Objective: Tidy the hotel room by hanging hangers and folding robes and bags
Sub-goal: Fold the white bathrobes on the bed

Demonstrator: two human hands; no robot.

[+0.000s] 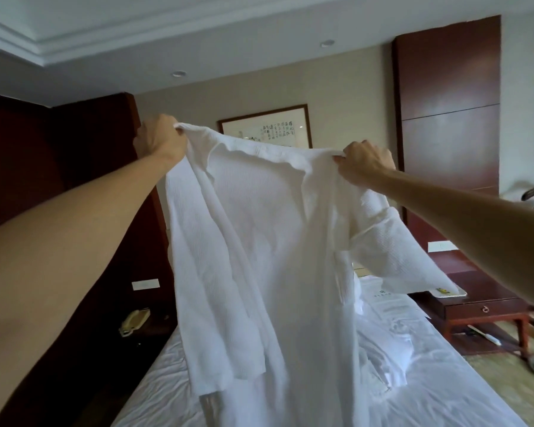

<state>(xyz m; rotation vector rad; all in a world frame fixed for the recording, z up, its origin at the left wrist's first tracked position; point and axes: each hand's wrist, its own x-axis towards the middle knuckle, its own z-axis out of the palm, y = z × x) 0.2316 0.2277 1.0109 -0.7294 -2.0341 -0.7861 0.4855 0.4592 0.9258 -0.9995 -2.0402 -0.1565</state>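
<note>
1. Both forearms are reaching out from the bottom corners of the view, and they are the nearest things to the camera.
2. At the end of them, the left hand [159, 138] is gripping one shoulder of the white robe [259, 241] with its fingers curled tight around the cloth, and the right hand [363, 163] is pinching the other shoulder in the same way.
3. The robe is hanging in the air between the two hands, in front of the person, with its lower part reaching down over the bed [429, 365].
4. One sleeve is hanging straight down on the left side; the other sleeve is sticking out to the right and is partly folded on itself.
5. The cloth looks like thin waffle cotton: I judge it is light, soft and not slippery, so it is bending and swinging freely and is not keeping any shape by itself.
6. Because it is so limp, the shoulder seams are probably the best places to hold, since there the robe is opening flat and the collar is staying in the middle.
7. For folding, it will likely be easier to lay it on the bed, because in the air the sleeves are falling where they want.
8. Behind the robe a framed picture [269, 127] is hanging on the wall, and a bedside table [481, 306] is standing at the right.
</note>
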